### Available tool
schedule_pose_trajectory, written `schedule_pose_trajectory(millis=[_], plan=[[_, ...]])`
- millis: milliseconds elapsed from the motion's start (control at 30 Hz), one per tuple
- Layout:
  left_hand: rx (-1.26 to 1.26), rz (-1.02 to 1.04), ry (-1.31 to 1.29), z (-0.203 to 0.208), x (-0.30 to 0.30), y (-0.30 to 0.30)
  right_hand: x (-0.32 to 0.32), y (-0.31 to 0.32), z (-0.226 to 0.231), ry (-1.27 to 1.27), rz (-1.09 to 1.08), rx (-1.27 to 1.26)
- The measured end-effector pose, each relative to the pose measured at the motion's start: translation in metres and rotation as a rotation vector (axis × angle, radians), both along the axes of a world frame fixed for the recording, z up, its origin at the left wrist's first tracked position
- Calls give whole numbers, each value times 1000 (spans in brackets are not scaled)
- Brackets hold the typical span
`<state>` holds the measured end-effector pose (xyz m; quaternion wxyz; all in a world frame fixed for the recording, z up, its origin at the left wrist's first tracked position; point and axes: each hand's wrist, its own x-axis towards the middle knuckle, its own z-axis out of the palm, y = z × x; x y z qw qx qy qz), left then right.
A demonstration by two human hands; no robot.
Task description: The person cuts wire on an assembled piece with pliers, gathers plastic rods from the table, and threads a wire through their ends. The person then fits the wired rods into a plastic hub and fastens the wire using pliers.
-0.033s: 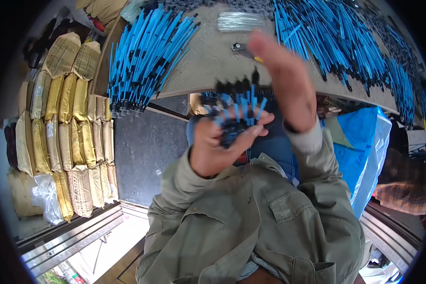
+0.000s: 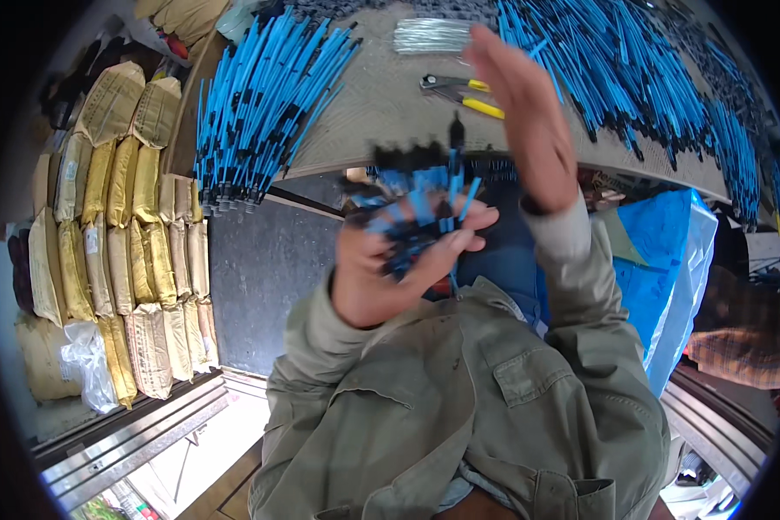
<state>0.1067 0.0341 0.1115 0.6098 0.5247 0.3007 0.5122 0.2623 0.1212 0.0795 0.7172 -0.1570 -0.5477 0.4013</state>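
Slim, black-tipped blue rods [image 2: 421, 204] are clasped by the left hand [image 2: 377, 277], seemingly to stay bunched; the right hand [image 2: 530, 117] is unclenched.

The left hand [image 2: 373, 286] and right hand [image 2: 529, 126] are bare. Behind each runs a loose, creased olive sleeve [image 2: 585, 299]; the cuff [image 2: 559, 232] at the right hand looks paler. Nearer the body than both hands, the olive jacket [image 2: 433, 377] has a stitched flap pocket [image 2: 530, 383] on the right hand's side. Farthest from the hands, a pale blue underlayer [image 2: 470, 483] shows; dark blue trousers [image 2: 504, 251] lie between them.
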Motion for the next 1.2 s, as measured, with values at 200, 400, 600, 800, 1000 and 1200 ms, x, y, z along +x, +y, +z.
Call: schedule_pose_trajectory(millis=[200, 400, 600, 800, 1000, 1200], plan=[[476, -138, 287, 46, -44, 13, 51, 54, -77, -1467, -603, 72], [319, -124, 311, 69, -41, 29, 25, 48, -57, -988, -352, 50], [-142, -125, 264, 79, -16, 43, -35, -16, -51, -445, 538, -201], [-277, -172, 229, 72, -16, 59, -33, -68, -94, -7, 1039, -592], [-230, -217, 235, 60, -14, 80, -37, -86, -105, 114, 1137, -628], [-79, -400, 135, 70, -31, 53, -5, -59, -62, -310, 1113, -445]])
